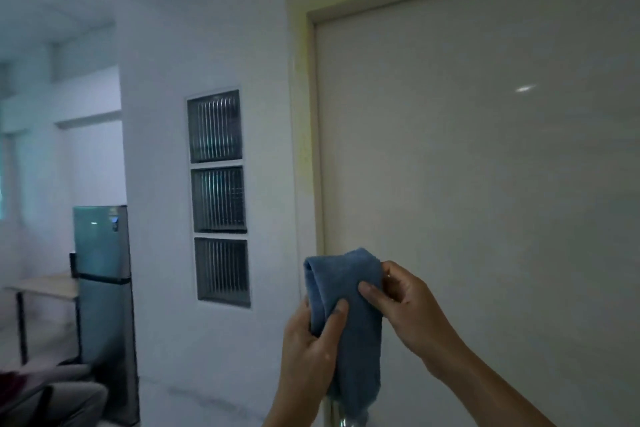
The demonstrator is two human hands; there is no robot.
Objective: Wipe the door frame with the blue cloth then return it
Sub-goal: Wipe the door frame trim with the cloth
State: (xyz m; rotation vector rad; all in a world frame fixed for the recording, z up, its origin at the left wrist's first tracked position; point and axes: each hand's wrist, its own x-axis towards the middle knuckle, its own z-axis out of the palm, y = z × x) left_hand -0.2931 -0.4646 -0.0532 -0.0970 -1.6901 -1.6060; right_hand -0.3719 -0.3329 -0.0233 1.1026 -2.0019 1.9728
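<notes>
White-walled room, pale door frame [313,149] standing just above both hands. Blue cloth [346,315]: folded, gripped low by left hand [308,354], pinched at top edge by right hand [405,308]. Step: readying cloth (judged). Next: one hand presses it onto frame.

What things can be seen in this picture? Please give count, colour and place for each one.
folded blue terry cloth: one, blue, held up low in the centre, in front of the frame
cream door frame: one, cream, around the door
glossy off-white door panel: one, off-white, right half
ribbed glass blocks: three, grey, stacked in the wall left of the frame
white painted wall: one, white, centre
teal two-door refrigerator: one, teal, far left
pale-topped table with black legs: one, left of the refrigerator
left hand: one, grips the cloth's lower left
right hand: one, pinches the cloth's right edge
</notes>
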